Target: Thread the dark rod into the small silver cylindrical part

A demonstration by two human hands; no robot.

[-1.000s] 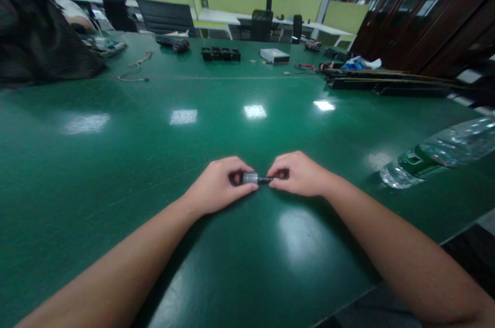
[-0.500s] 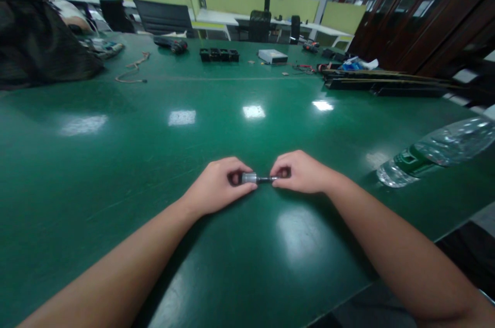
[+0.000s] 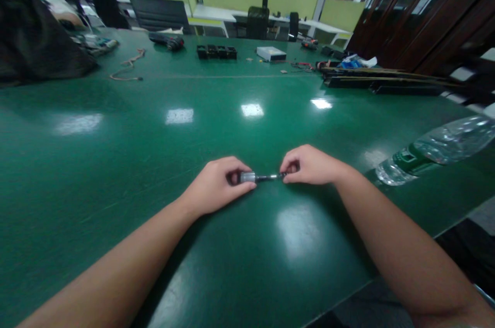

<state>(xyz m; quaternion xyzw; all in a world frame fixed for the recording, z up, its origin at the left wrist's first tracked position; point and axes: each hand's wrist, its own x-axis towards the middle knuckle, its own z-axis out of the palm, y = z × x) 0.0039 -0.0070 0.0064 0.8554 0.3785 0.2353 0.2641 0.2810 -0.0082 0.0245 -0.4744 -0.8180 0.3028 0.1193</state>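
My left hand (image 3: 220,183) is closed around a short silver cylinder (image 3: 247,177), thumb in front and fingers behind. From the cylinder's right end a thin dark shaft (image 3: 265,178) with a shiny tip points right, level and low over the green table (image 3: 216,271). My right hand (image 3: 311,164) pinches a small dark piece (image 3: 283,175) at the far end of that shaft. Whether this piece is joined to the shaft or only touches it, I cannot tell. The fingertips partly cover it.
A clear plastic bottle (image 3: 415,160) with a green label lies at the right. Along the back are a black fan-like block (image 3: 216,52), a silver box (image 3: 271,53), a cord (image 3: 129,66), a dark tool (image 3: 167,41) and long black strips (image 3: 381,80). A person sits at the far left.
My right hand has shifted a little to the right and up, so more of the shaft and its shiny tip shows. My left hand has stayed nearly in place around the cylinder.
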